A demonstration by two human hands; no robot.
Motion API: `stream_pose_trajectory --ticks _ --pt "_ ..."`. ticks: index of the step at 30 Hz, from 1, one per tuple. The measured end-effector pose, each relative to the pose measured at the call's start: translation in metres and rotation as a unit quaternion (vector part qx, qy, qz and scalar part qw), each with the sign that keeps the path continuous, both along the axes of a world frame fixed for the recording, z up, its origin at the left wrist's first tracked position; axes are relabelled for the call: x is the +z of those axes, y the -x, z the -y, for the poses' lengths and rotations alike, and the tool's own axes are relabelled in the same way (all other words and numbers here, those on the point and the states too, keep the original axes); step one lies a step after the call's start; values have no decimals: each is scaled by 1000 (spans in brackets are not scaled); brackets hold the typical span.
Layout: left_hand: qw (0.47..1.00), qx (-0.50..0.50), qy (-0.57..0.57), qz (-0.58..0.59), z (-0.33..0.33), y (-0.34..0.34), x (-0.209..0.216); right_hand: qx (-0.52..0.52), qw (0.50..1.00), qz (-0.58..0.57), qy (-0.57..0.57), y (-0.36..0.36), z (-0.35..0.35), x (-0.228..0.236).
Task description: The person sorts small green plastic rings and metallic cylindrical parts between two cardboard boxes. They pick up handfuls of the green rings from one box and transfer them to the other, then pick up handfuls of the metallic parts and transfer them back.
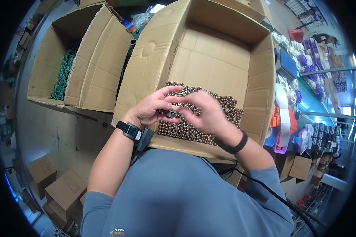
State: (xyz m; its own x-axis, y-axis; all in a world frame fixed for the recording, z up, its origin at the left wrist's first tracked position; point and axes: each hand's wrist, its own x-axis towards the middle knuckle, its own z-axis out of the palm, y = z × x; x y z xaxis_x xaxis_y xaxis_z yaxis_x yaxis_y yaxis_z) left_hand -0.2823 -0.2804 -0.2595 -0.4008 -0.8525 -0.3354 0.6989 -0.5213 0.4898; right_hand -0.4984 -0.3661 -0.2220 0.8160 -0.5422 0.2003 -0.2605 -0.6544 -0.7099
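In front of me stands an open cardboard box (209, 55) with a heap of small round copper-brown and silver parts (186, 134) in its near end. Over that heap, my left hand (148, 108) is half curled, its fingers closed round a small dark greenish part (171, 114). My right hand (205, 110) comes in from the other side, thumb and fingers bent together close to the left fingertips. It is slightly blurred, and whatever its fingers pinch is too small to make out. A black strap sits on each wrist.
At the left, another cardboard box (95, 77) holds many green parts (65, 75). Closed cartons (66, 189) stand at the lower left. On the right are white and purple spools (300, 51) and a blue-grey case (285, 63). A black cable (273, 193) runs past my right arm.
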Motion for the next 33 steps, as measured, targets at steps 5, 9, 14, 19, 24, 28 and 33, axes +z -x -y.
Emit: stream_pose_trajectory --ticks 5,9,14,19,24,28,33 --pt "998 -6 39 -46 0 -5 -21 26 999 -6 -38 -25 -19 -8" --pt "1000 6 -3 -28 0 0 3 -63 920 105 -371 -9 -11 -28" --pt "1000 -17 6 7 1 -4 0 -133 778 158 -593 54 56 -29" --pt "1000 -10 -11 28 0 0 -3 -260 930 -251 -64 115 123 -68" --pt "999 2 -20 51 2 3 -2 -301 832 -464 -37 188 153 -155" --pt "998 2 -25 49 2 3 -2 -290 801 -523 -4 207 154 -189" --pt "1000 7 -21 10 3 1 -5 -269 788 -553 -25 194 150 -187"
